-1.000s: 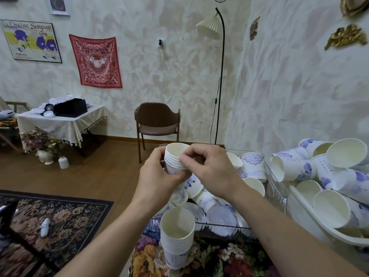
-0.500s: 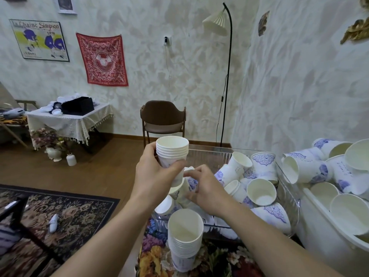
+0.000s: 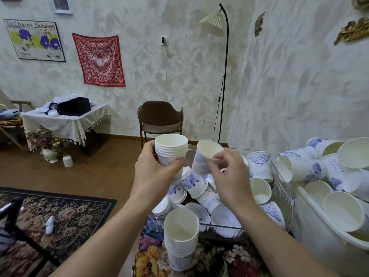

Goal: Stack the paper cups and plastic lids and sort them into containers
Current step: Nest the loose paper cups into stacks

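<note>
Open floor [image 3: 95,170] and rug [image 3: 60,212] lie left. Right, a white tub [image 3: 327,236] holds loose cups; a clear bin [image 3: 283,196] nearer centre holds more. Left hand [image 3: 153,176] grips a stack [image 3: 171,150]; right hand [image 3: 229,176] pinches a tilted cup [image 3: 205,156] just beside it.

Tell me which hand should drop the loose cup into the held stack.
Right. The right hand already pinches the loose cup, tilted, just beside the stack. The left hand is wrapped around that stack, holding it upright with its mouth open, so it probably serves best by steadying it.
</note>
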